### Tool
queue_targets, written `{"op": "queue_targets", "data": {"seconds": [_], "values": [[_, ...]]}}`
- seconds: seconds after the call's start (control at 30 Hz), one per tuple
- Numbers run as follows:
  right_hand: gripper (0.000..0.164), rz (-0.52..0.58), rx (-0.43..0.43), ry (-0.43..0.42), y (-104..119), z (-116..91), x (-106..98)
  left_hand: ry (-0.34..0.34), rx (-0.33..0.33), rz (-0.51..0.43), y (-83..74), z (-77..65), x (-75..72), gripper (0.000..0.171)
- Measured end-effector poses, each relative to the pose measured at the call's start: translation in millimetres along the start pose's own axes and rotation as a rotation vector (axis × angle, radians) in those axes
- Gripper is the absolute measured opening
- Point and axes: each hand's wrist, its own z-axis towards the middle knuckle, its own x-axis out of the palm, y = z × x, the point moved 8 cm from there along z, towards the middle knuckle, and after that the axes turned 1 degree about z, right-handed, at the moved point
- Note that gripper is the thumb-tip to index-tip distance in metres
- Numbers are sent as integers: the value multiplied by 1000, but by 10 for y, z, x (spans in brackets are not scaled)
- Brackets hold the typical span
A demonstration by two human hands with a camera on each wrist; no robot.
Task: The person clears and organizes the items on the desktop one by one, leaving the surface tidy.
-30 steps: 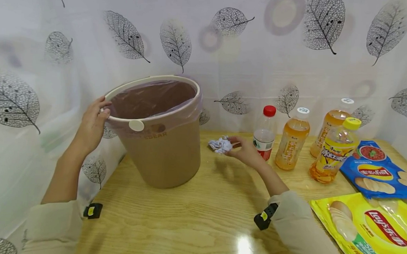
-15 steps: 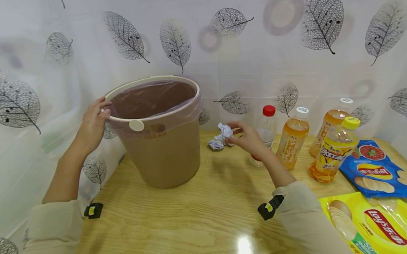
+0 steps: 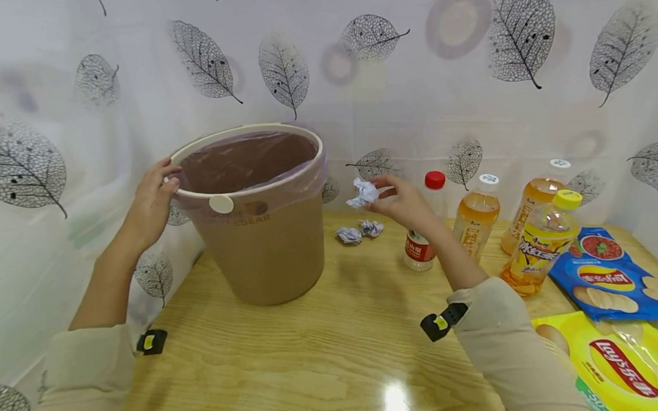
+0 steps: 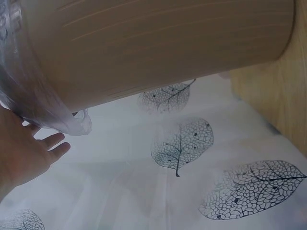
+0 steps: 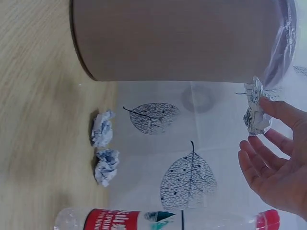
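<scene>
At centre left, the left hand (image 3: 153, 199) grips the bin (image 3: 271, 252) at its top, presumably for steadiness; mid-frame, the right hand (image 3: 403, 202) pinches a paper ball (image 3: 364, 193) aloft (two other balls (image 3: 371, 229) lie on the counter (image 3: 276, 352) below).

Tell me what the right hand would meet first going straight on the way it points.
Likely the bin, at its lined upper side, with the held paper ball touching before the fingers; depth is unclear.

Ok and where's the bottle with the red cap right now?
In the head view, the red-capped bottle stands on the table right of centre, between the two crumpled papers lying there and the nearer white-capped bottle, partly hidden behind the right hand.
</scene>
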Motion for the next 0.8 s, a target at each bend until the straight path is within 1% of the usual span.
{"op": "queue_targets", "data": {"seconds": [0.2, 0.4, 0.63, 0.8], "values": [[56, 3, -2, -20, 132, 26, -106, -2, 3, 1, -6, 6, 0, 48], [55, -45, -23, -45, 310, 75, -209, -2, 5, -8, 2, 8, 4, 48], [57, -4, -38, -59, 509, 127, -291, 10, -8, -16, 7, 3, 23, 49], [57, -8, -65, -78, 680, 181, -322, 15, -14, -25, -1, 1, 28, 49]]}}
